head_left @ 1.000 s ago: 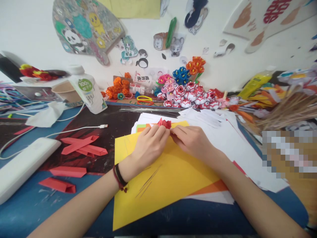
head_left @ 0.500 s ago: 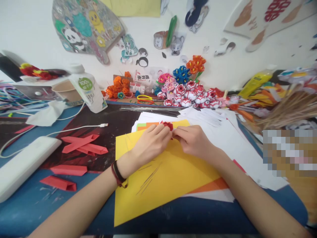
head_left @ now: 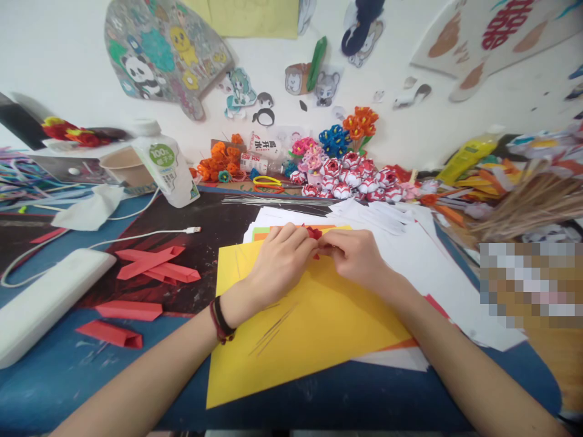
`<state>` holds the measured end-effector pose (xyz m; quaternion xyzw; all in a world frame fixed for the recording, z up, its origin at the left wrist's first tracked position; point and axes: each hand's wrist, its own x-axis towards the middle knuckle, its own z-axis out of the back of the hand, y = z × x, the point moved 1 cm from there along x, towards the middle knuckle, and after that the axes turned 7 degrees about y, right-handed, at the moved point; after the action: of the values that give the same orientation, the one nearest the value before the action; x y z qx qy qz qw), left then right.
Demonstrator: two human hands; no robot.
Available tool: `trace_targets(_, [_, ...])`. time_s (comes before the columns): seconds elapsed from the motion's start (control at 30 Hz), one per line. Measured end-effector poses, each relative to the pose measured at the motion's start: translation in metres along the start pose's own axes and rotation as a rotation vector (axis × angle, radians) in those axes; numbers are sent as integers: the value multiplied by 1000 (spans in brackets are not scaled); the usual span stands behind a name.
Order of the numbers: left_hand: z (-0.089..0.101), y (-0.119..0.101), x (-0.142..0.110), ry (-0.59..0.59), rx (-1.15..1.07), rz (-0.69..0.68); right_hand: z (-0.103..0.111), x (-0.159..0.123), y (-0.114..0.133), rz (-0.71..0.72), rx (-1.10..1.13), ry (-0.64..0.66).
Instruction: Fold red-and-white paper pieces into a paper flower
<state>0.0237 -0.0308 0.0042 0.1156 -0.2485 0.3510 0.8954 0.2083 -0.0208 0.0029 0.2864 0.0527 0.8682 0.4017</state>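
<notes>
and the right hand (head_left: 357,252) has curled inward, fingers now pinched at the small crumpled red paper flower (head_left: 313,231), just above mid-frame! the left hand (head_left: 285,261) grips it too, suggesting fine shaping, over the flat yellow paper sheet (head_left: 328,328).

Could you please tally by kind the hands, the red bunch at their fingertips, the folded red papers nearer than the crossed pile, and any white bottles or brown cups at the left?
Left hand and right hand: 2
Red bunch: 1
Folded red papers: 2
White bottle: 1
Brown cup: 1
Total: 7
</notes>
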Motion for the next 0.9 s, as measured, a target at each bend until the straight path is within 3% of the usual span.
trace_targets(0.37, [2, 1, 2, 37, -155, 139, 1, -1, 6, 50, -118, -64])
trace_targets(0.63, [2, 6, 5, 49, -350, 240, -1, 1, 6, 65, -189, -22])
trace_targets(0.77, [6, 7, 6, 80, -300, 214, -2, 1, 5, 70, -163, -49])
trace_targets(0.9, [7, 8, 5, 78, -103, 172, 0, 1, 3, 21, -132, -103])
